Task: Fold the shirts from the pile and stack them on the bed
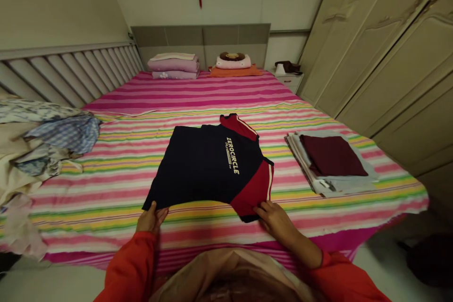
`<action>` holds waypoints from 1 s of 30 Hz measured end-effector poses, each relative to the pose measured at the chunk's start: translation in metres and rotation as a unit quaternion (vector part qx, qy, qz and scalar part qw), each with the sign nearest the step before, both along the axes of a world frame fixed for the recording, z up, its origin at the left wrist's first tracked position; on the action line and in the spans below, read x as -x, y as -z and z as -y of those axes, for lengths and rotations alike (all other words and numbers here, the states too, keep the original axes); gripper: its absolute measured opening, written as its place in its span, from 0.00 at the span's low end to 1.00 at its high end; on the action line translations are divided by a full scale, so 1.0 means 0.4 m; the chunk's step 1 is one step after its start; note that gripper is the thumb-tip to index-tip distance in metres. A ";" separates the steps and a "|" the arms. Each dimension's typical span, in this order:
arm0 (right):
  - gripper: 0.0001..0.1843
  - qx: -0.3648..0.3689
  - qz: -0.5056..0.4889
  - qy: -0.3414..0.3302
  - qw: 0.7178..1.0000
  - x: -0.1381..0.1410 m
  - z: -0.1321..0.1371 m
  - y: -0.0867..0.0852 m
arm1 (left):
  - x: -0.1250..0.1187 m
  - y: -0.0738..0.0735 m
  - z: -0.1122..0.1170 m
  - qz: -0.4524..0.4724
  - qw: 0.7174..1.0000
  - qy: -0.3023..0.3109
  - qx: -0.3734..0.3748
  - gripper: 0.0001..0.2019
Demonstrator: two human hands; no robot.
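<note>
A navy T-shirt (198,165) with red sleeves and white lettering lies spread out on the striped bed, its neck toward the right. My left hand (151,219) pinches the hem's near corner, thumb on top. At the near red sleeve, my right hand (274,217) grips the cuff edge between thumb and fingers. The far sleeve lies flat, away from both hands. To the right of the shirt is a stack of folded clothes (300,160), topped by a folded maroon garment (332,155).
A heap of loose clothes (42,141) covers the bed's left side by a white railing (71,71). Folded lilac bedding (173,67) and a pillow on an orange cloth (235,71) sit at the headboard. Wardrobes (389,56) stand along the right, beyond a nightstand (292,80).
</note>
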State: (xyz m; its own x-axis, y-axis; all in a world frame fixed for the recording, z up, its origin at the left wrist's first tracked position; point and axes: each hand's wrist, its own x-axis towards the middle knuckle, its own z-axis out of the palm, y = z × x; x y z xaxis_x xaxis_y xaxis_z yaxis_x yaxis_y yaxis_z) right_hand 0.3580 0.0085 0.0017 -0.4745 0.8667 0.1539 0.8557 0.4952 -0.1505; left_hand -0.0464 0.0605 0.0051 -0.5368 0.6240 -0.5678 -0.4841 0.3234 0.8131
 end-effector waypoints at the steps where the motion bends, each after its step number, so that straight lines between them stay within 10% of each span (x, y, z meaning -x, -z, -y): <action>1: 0.20 0.027 0.001 0.004 1.000 -0.005 0.002 -0.009 | 0.006 0.006 0.000 -0.012 1.000 0.004 0.001 0.04; 8: 0.17 0.219 -0.210 0.047 0.952 0.057 -0.054 -0.116 | 0.046 0.017 -0.012 -0.333 0.940 -0.071 -0.004 0.07; 11: 0.25 0.076 -0.362 0.091 0.924 0.138 -0.134 -0.110 | -0.073 0.020 -0.042 -0.502 0.846 0.093 -0.153 0.14; 15: 0.27 0.048 -0.293 0.129 0.946 0.227 -0.240 -0.052 | -0.333 0.045 -0.091 -0.567 0.681 0.394 -0.244 0.21; 19: 0.26 0.060 -0.135 0.196 0.969 0.200 -0.292 -0.010 | -0.475 0.075 -0.097 -0.649 0.587 0.450 -0.178 0.25; 23: 0.28 0.035 -0.073 0.290 0.954 0.079 -0.310 0.006 | -0.419 0.097 -0.088 -0.683 0.590 0.408 -0.135 0.25; 30: 0.30 0.009 -0.054 0.357 0.932 -0.020 -0.312 0.039 | -0.068 0.081 -0.080 -0.653 0.723 0.225 -0.007 0.25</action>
